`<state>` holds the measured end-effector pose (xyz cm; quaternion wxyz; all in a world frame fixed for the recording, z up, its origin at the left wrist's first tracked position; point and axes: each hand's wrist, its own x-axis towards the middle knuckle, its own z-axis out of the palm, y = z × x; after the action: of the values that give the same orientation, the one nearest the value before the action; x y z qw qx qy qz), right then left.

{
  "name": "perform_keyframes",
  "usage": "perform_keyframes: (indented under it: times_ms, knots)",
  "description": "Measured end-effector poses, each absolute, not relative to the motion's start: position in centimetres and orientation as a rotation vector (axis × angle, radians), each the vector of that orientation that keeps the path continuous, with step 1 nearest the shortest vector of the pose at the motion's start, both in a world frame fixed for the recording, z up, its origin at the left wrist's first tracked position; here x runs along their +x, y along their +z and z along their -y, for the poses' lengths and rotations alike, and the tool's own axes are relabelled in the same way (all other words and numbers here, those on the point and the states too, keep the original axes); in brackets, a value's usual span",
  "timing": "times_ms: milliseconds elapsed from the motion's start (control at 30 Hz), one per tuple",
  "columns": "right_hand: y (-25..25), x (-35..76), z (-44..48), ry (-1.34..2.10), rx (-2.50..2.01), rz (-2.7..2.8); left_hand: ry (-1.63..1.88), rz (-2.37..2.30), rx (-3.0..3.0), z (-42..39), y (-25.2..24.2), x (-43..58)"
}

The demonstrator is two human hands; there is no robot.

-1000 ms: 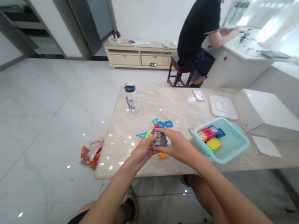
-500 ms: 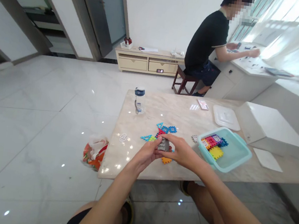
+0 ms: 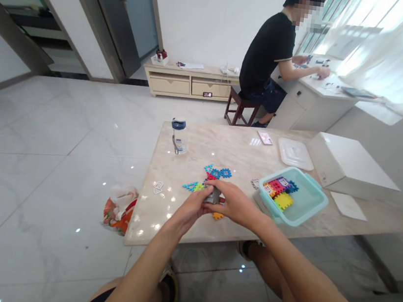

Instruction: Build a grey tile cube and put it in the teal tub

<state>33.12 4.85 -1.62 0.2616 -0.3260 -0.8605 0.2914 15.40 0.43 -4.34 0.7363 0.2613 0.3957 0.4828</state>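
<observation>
Between my two hands, above the near half of the table, is a small grey block (image 3: pixel 213 195) that looks built from interlocking plastic pieces. My left hand (image 3: pixel 194 206) grips it from the left, with the thumb on top. From the right, my right hand (image 3: pixel 234 202) closes its fingers over the block's far and near sides. Blue interlocking pieces (image 3: pixel 216 172) and a cyan triangular piece (image 3: pixel 190 186) lie on the table just beyond and to the left. An orange piece (image 3: pixel 218 216) shows partly beneath my hands.
A light teal tub (image 3: pixel 309 219) with colourful pieces stands to the right, near its lid (image 3: pixel 295 153) and a white box (image 3: pixel 352 161). A clear bottle (image 3: pixel 179 138) is at the far left. A person (image 3: pixel 264 55) sits at another desk beyond.
The whole view has shifted slightly, so the scene lies further left. Both hands keep hold of the grey block, which appears turned a little. The other person's hand has moved lower over the desk.
</observation>
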Motion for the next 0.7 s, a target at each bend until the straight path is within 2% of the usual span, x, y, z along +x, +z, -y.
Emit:
perform_keyframes:
  times_ms: [700]
  knots:
    - [-3.6, 31.1, -4.9, 0.767, -1.104, 2.391, 1.105, -1.079, 0.631, -1.8, -6.9, 15.2]
